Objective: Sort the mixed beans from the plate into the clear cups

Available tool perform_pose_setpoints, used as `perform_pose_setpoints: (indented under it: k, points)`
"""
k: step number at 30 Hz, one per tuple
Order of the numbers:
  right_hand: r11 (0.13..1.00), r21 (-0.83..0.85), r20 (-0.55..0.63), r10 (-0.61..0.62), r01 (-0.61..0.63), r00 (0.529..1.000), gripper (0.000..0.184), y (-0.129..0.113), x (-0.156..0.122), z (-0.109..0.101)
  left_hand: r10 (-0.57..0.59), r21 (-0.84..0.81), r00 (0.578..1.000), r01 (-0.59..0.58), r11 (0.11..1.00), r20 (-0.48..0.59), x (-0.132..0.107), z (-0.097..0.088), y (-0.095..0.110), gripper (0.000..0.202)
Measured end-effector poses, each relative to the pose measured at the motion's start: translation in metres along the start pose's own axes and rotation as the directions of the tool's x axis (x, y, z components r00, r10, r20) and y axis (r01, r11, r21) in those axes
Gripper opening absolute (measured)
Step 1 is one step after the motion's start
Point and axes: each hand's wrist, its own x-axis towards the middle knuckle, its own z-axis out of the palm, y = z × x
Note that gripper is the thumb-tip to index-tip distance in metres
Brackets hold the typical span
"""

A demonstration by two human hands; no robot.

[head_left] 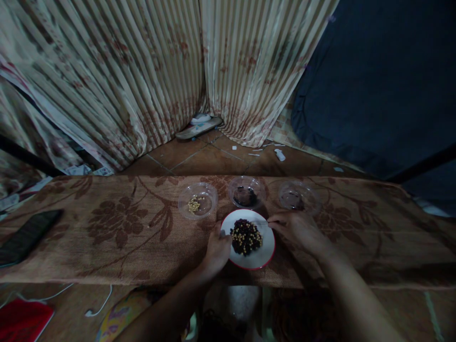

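Observation:
A white plate [254, 259] with a red rim rests near the front edge of the cloth-covered table. Mixed dark and pale yellow beans [245, 237] are heaped on it. My left hand [217, 249] grips the plate's left side, thumb over the rim. At the upper right of the plate, my right hand [294, 230] pinches a thin tweezers-like metal tool [262, 222] whose tip lies over the plate. Behind the plate stand three clear bowls: the left bowl [210, 209] contains yellow beans, the middle bowl [245, 179] dark beans, the right bowl [308, 194] a few dark pieces.
A dark phone [30, 237] lies on the table's left end. Striped curtains [142, 71] hang beyond the table, with a dark blue cloth [377, 85] at the right. White scraps [280, 154] are on the tiled floor. A white earphone cable [103, 304] and red item [24, 318] lie at lower left.

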Motion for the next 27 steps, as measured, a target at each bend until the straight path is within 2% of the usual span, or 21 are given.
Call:
perform_pose_setpoints:
  k: [11, 19, 23, 27]
  points:
    - [1.0, 0.02, -0.013, 0.005, -0.005, 1.0, 0.024, -0.002, 0.001, 0.0, 0.006, -0.037, 1.0, -0.006, 0.999, 0.014, -0.001, -0.001, 0.005, 0.037]
    - [0.981, 0.188, -0.033, 0.058, -0.051, 0.998, 0.023, -0.004, 0.0, -0.001, 0.028, -0.048, 1.0, -0.027, 0.998, 0.009, 0.001, 0.0, 0.003, 0.04]
    - [0.945, 0.324, -0.083, 0.076, -0.045, 0.994, 0.024, -0.014, 0.006, 0.001, 0.027, -0.048, 1.0, -0.026, 0.999, 0.006, 0.001, 0.0, 0.002, 0.041]
    - [0.922, 0.386, -0.18, 0.052, 0.021, 0.982, 0.021, -0.035, 0.028, 0.0, 0.035, -0.054, 0.999, -0.035, 0.998, 0.004, 0.002, 0.001, -0.001, 0.04]
